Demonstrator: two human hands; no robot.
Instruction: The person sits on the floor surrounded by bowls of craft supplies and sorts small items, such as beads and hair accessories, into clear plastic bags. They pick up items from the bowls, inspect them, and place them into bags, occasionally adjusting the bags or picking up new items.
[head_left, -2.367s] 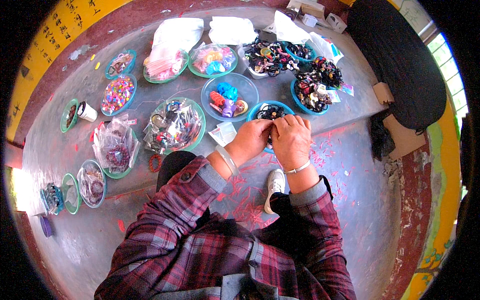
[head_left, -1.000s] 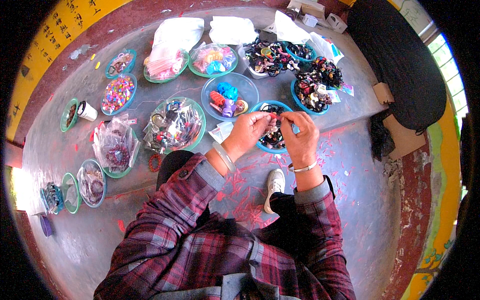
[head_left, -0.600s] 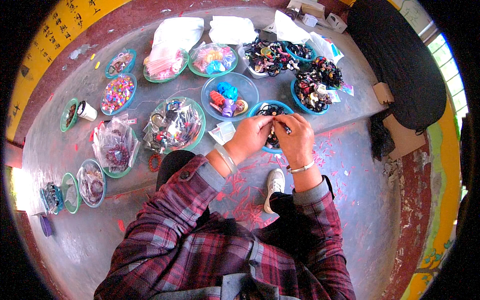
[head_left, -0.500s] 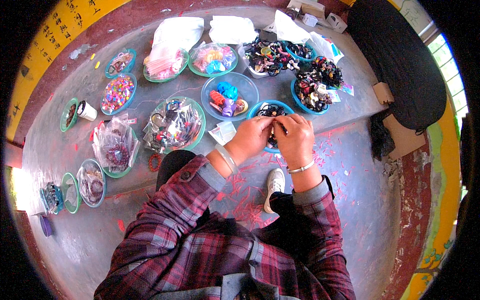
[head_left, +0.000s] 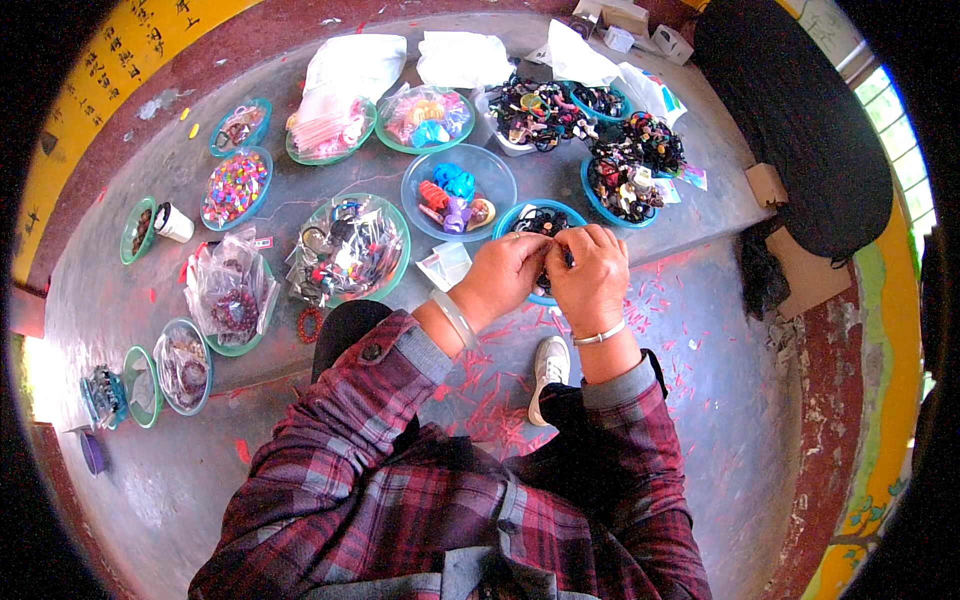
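looking mid-step, not done: left hand (head_left: 503,274) and right hand (head_left: 592,280) curled closed, fingertips meeting over the blue bowl (head_left: 510,212), which holds black bands (head_left: 538,219); can't tell what's pinched between them or how much is left.

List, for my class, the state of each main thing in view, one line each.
left hand, fingers bent inward; held item unclear
right hand, fingers curled, meeting left; held item unclear
blue-rimmed bowl, holding dark bands, partly hidden by hands
see-through blue bowl, partly filled
red beaded bracelet, lying outside the bowls
pale shoe, worn
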